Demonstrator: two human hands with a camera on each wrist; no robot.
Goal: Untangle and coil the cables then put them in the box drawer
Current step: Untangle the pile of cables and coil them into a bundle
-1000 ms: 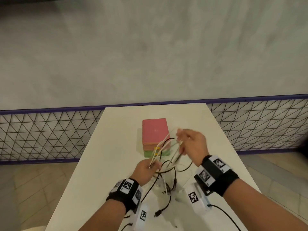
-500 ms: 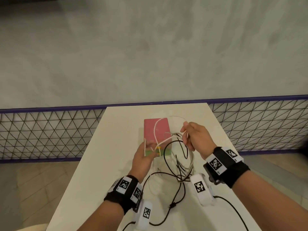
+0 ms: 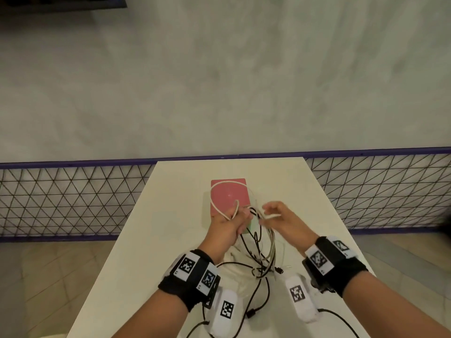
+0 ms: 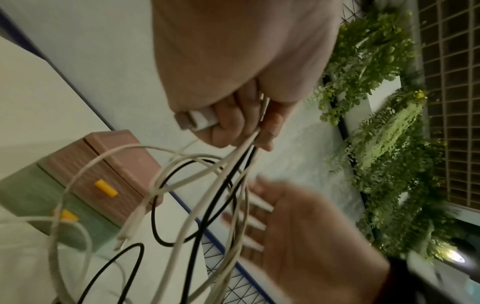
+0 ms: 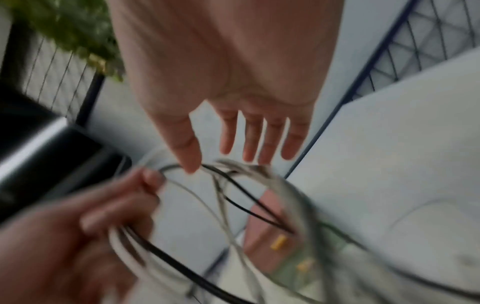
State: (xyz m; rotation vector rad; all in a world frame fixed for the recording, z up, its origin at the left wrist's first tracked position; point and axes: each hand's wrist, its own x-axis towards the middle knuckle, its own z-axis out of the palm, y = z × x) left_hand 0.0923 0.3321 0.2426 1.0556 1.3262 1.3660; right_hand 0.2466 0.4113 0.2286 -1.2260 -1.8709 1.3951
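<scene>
My left hand is held above the table and grips a bundle of white and black cables; the left wrist view shows its fingers curled round the strands and a white plug. From that fist a white loop arcs over the box. The box has a pink top and a green lower drawer with yellow handles, both shut. My right hand hovers just right of the left with fingers straight, brushing the strands. The tangle hangs down to the table.
A black cable end lies on the table near my wrists. The narrow white table has drop-offs left and right. A purple-framed mesh fence and a grey wall stand behind it. Green plants hang off to the side.
My right hand has dropped and moved toward the left, and its fingers have straightened off the white cable. The left hand still grips the bundle; the white loop now spreads wider over the box.
</scene>
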